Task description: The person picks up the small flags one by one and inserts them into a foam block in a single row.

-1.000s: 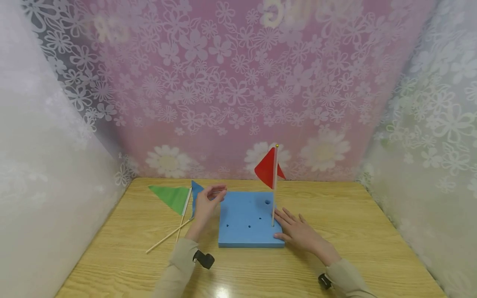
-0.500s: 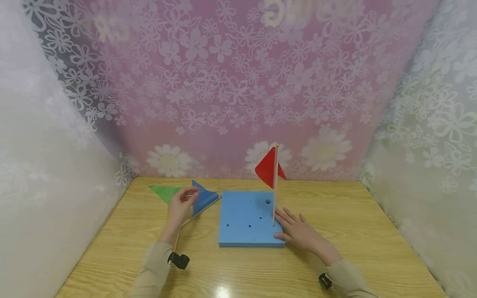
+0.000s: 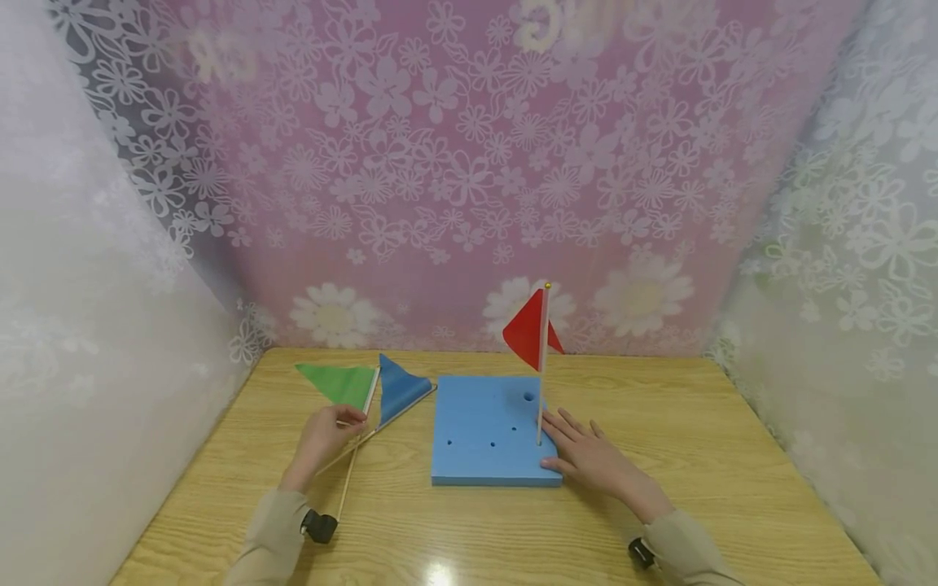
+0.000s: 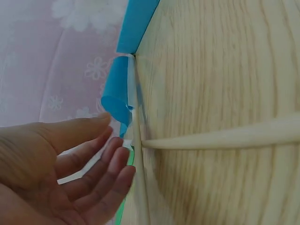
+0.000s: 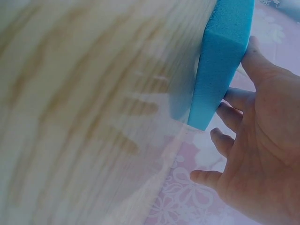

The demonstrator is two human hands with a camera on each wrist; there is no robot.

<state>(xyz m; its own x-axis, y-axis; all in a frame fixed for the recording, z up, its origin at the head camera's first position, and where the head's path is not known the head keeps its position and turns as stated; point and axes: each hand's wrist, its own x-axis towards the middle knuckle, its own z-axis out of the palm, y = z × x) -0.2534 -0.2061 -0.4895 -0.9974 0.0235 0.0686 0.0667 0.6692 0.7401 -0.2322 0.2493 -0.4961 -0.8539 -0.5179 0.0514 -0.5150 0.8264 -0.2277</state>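
My left hand (image 3: 331, 437) is at the crossed sticks of two flags lying on the table, fingertips right by the lower end of the green flag (image 3: 339, 384). Thumb and fingers are bent and apart in the left wrist view, with nothing between them. Beside it lies the blue flag (image 3: 401, 389), its cloth curled and its tip near the foam board. My right hand (image 3: 589, 460), fingers spread, rests against the right edge of the light-blue foam board (image 3: 469, 415). The red flag (image 3: 526, 332) stands upright in a hole near that edge.
Several small holes and one larger hole (image 3: 528, 396) show in the board. The wood-grain table (image 3: 659, 407) meets a pink flowered backdrop (image 3: 440, 203) behind and pale sheets (image 3: 843, 366) at the sides.
My left hand has let go of the blue flag beside the board and moved left and nearer to the green flag's stick. The right hand stays at the board.
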